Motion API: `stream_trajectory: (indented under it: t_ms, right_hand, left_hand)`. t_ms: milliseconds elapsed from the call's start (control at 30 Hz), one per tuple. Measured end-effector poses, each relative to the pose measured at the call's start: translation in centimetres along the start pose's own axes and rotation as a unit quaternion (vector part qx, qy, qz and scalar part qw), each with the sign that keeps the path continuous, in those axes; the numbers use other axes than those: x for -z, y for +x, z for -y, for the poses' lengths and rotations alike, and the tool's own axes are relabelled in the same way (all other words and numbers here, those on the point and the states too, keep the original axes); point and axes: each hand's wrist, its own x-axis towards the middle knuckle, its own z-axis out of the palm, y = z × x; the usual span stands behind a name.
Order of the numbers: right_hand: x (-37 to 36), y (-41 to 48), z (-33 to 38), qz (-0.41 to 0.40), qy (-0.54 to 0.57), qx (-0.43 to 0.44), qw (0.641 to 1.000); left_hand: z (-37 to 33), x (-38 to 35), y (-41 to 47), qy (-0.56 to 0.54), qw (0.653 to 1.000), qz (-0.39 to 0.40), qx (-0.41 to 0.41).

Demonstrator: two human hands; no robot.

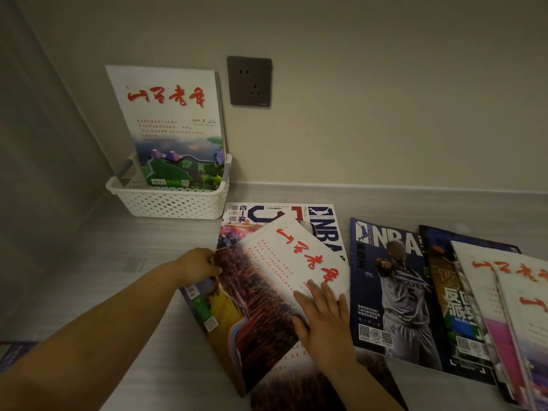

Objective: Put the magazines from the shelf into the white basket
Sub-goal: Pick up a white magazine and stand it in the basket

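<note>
Grey wood-grain shelf (pixel 103 277) underneath; beige wall (pixel 385 99), socket (pixel 249 81) beyond left hand (pixel 199 266), which pinches magazine (pixel 267 292) edge; right hand (pixel 324 321) flat on cover.

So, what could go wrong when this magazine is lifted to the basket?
1. The left hand grips only one edge of the top magazine, while the right hand lies flat on it; lifted so, it may sag or drag the overlapping magazines beneath.
2. The white basket already holds a tall magazine leaning on the wall; adding another could tip it.
</note>
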Motion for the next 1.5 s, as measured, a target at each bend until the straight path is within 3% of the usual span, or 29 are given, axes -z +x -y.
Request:
stream_trajectory:
  t_ms: [133, 233, 300, 367, 433, 500, 600, 667, 833, 1133, 1267, 1500]
  right_hand:
    - [0.0, -0.4, -0.1, -0.018, 0.056, -0.004, 0.998]
    - [0.6, -0.3, 0.5, -0.025, 0.173, -0.087, 0.981]
    - [1.5, 0.1, 1.6, -0.078, 0.285, -0.175, 0.939]
    - [2.5, 1.0, 3.0, -0.109, 0.428, -0.235, 0.866]
    - [3.1, 2.0, 4.5, -0.116, 0.558, -0.243, 0.785]
    - [3.4, 3.2, 5.6, -0.098, 0.600, -0.235, 0.758]
    - [3.7, 5.1, 7.5, 0.004, 0.628, -0.190, 0.755]
    - [4.3, 6.7, 8.6, 0.030, 0.625, -0.162, 0.763]
    - [7.0, 12.0, 11.7, -0.006, 0.520, -0.111, 0.847]
    - [11.5, 24.3, 18.7, -0.113, 0.485, -0.029, 0.867]
    - [10.7, 28.4, 19.7, -0.126, 0.465, -0.018, 0.876]
    - [6.3, 31.0, 18.2, -0.093, 0.466, -0.085, 0.876]
  left_hand:
    - [0.1, 0.4, -2.2, -0.030, 0.996, -0.021, -0.084]
    - [0.2, 1.2, -4.4, -0.103, 0.983, -0.045, -0.144]
    - [0.5, 1.7, -5.9, -0.153, 0.972, -0.059, -0.170]
    - [1.1, 2.4, -7.0, -0.189, 0.962, -0.074, -0.182]
    - [2.0, 3.3, -7.7, -0.234, 0.951, -0.089, -0.184]
    - [2.9, 4.4, -8.0, -0.285, 0.934, -0.119, -0.180]
    - [4.3, 6.0, -7.9, -0.336, 0.908, -0.173, -0.179]
    - [5.0, 7.1, -7.6, -0.363, 0.895, -0.190, -0.174]
    - [6.4, 10.1, -5.6, -0.379, 0.873, -0.263, -0.157]
    - [5.8, 19.6, 1.9, -0.263, 0.839, -0.454, -0.141]
    - [6.5, 21.7, 5.7, -0.207, 0.863, -0.449, -0.102]
    - [7.6, 21.0, 10.1, -0.220, 0.895, -0.385, -0.054]
